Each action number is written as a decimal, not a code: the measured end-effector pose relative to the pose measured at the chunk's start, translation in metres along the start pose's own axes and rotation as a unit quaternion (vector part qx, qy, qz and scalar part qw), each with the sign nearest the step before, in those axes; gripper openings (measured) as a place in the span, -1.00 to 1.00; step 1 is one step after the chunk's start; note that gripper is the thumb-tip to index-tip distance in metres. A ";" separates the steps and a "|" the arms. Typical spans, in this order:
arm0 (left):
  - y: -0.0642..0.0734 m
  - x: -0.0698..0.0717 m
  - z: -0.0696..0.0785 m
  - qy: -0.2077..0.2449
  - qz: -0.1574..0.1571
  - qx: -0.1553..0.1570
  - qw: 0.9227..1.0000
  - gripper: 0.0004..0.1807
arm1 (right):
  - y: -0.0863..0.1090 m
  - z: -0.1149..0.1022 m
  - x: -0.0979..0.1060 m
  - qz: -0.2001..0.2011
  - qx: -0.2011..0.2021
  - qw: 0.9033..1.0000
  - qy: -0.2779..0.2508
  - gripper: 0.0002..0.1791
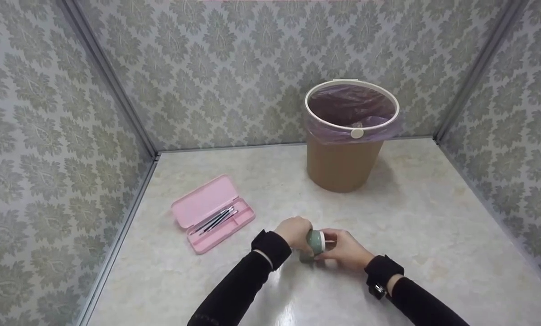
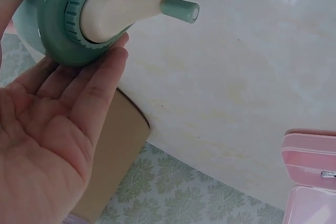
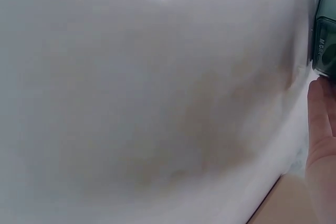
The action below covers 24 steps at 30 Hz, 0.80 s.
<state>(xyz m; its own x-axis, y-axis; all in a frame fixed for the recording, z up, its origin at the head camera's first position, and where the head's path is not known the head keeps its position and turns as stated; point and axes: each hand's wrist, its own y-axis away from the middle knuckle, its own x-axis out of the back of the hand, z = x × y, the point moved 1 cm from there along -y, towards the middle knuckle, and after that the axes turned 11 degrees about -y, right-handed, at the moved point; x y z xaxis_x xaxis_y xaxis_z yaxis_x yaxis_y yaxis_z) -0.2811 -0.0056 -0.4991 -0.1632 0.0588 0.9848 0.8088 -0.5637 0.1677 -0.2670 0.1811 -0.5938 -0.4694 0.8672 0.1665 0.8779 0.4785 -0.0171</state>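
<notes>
A green hand-crank pencil sharpener (image 1: 315, 242) is between both hands, close over the table. My left hand (image 1: 294, 232) grips its body from the left, fingers along the far side. In the left wrist view, the cream crank (image 2: 113, 11) with its green knob (image 2: 180, 10) points away from the palm. My right hand (image 1: 345, 249) holds the white-rimmed front, with thumb and fingers on either side of it. A dark, see-through part of the sharpener (image 3: 327, 40) shows at the right wrist view's edge, with right fingertips just at it.
An open pink pencil case (image 1: 220, 213) with several slim dark pencils (image 1: 217, 221) lies left on the pale table (image 1: 270, 181). Behind the hands stands a tan bin (image 1: 340, 167) lined with a purple bag (image 1: 329, 136). Patterned walls (image 1: 234, 72) close in the back and sides.
</notes>
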 end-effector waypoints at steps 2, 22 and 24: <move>0.001 0.001 -0.001 0.007 0.000 -0.003 1.000 -0.58 | 0.000 0.000 0.000 0.003 0.002 1.000 -0.003 -0.36; 0.016 -0.014 -0.040 0.022 0.085 0.030 0.996 -0.36 | 0.013 0.004 0.036 0.129 -0.013 0.991 0.034 -0.28; 0.018 -0.015 -0.048 0.022 0.105 0.053 0.993 -0.37 | 0.015 0.005 0.048 0.166 -0.027 0.985 0.036 -0.27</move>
<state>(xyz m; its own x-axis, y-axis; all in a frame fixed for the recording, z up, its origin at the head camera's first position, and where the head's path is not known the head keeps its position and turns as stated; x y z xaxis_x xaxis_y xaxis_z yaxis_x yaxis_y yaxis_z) -0.2910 -0.0562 -0.5128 -0.0075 -0.0880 0.9961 0.8818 -0.4703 -0.0349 -0.2765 0.2306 -0.5907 -0.1488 0.9616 0.2307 0.9866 0.1601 -0.0308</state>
